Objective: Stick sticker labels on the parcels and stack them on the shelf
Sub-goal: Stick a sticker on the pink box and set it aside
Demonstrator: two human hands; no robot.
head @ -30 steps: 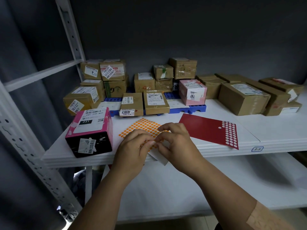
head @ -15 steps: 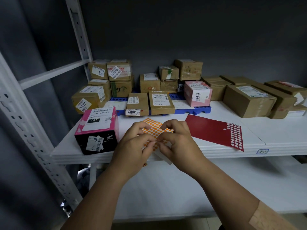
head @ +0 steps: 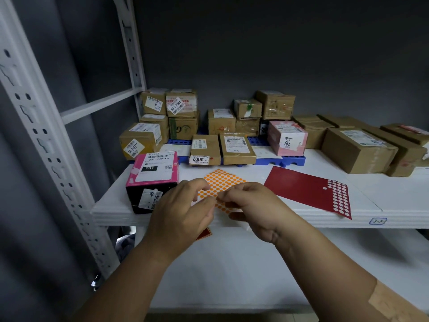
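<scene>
Nearest, at the front edge of the white shelf: left hand and right hand, fingertips meeting, each grip pinching the orange sticker sheet lying there. Flanking: pink-and-black parcel just left of the hands, labelled 231; red sticker sheet to the right, partly overhanging the edge. Rear: brown cardboard parcels, some stacked, a few on a blue tray, and a pink parcel.

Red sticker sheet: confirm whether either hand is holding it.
No: the red sticker sheet lies flat on the shelf, right of both hands.
</scene>
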